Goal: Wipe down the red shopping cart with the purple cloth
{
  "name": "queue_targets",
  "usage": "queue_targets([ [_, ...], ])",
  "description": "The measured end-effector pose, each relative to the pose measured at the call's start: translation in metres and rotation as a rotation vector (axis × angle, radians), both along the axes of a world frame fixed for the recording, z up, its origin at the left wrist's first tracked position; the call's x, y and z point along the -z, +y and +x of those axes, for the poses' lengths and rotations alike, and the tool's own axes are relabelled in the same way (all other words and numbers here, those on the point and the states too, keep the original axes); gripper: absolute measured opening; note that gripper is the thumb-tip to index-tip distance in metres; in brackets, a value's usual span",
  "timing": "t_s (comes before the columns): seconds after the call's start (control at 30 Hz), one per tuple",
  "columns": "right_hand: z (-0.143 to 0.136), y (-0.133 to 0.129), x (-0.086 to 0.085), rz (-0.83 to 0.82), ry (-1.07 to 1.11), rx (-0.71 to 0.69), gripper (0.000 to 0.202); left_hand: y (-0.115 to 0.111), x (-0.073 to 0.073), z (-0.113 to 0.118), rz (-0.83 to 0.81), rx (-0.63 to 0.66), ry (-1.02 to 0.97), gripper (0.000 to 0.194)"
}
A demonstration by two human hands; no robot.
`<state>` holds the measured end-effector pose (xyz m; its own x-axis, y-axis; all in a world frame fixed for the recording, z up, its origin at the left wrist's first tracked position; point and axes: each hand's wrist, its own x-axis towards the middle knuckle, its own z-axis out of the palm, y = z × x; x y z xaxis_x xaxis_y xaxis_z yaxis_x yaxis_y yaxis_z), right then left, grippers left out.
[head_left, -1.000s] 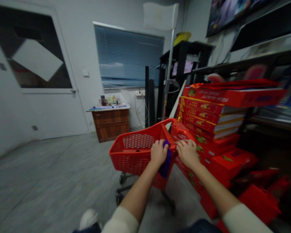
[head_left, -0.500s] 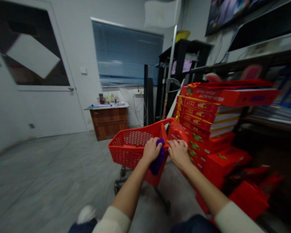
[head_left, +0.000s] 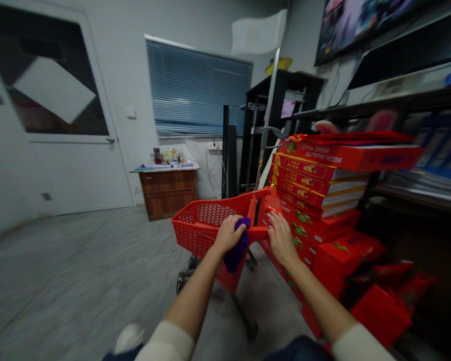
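Note:
A red plastic shopping cart (head_left: 201, 235) with a perforated basket stands before me on dark legs with casters. My left hand (head_left: 229, 234) is closed around a bunched purple cloth (head_left: 237, 253), pressing it against the cart's near rim, left of the handle (head_left: 258, 233). The cloth's loose end hangs down the basket's outer side. At the handle's right end lies my right hand (head_left: 281, 236), its fingers bent over the red corner; the thumb is hard to make out. A dark gap shows in the cart just beyond the handle.
Stacked red boxes (head_left: 304, 175) rise close to the cart's right side, with red bags (head_left: 383, 311) lower down. A wooden cabinet (head_left: 169, 195) with small items on top stands by the back wall. A pole with a white flag (head_left: 257, 35) rises behind the cart.
My right hand has shifted right along the handle, away from my left hand. The left hand and purple cloth have moved slightly left. The view has tilted up a little.

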<state>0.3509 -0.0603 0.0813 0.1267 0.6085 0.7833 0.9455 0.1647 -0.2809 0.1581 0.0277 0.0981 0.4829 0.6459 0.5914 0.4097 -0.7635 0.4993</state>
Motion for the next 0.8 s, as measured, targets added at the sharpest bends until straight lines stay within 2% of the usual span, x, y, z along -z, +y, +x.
queue_targets([
  [0.07, -0.003, -0.002, -0.001, -0.011, -0.018, -0.028, 0.050, -0.016, -0.008, 0.012, 0.051, 0.041, -0.003, 0.029],
  [0.13, 0.000, -0.005, -0.004, -0.021, -0.032, -0.066, 0.051, -0.023, -0.014, 0.014, 0.075, 0.091, 0.002, 0.030],
  [0.23, 0.011, -0.006, -0.007, -0.016, -0.033, -0.055, 0.051, -0.014, -0.014, -0.001, 0.042, 0.123, 0.008, 0.030],
  [0.37, 0.010, 0.000, 0.001, -0.039, -0.015, -0.009, 0.052, -0.002, -0.008, -0.018, -0.003, 0.011, 0.002, 0.028],
  [0.47, 0.001, 0.003, 0.004, -0.020, 0.002, -0.061, 0.052, -0.019, -0.014, -0.009, 0.058, -0.024, 0.031, 0.030],
  [0.57, -0.001, 0.003, -0.003, -0.048, -0.017, -0.130, 0.051, -0.040, -0.023, 0.004, 0.148, 0.033, 0.066, 0.034],
  [0.63, 0.003, 0.005, -0.011, -0.088, -0.015, -0.118, 0.051, -0.043, -0.026, 0.004, 0.173, 0.076, 0.072, 0.035],
  [0.7, 0.006, 0.007, -0.017, -0.107, -0.002, -0.051, 0.050, -0.034, -0.020, -0.005, 0.144, 0.095, 0.048, 0.034],
  [0.8, 0.006, 0.013, -0.018, -0.128, -0.011, -0.033, 0.049, -0.015, 0.002, -0.019, 0.070, 0.023, -0.078, 0.031],
])
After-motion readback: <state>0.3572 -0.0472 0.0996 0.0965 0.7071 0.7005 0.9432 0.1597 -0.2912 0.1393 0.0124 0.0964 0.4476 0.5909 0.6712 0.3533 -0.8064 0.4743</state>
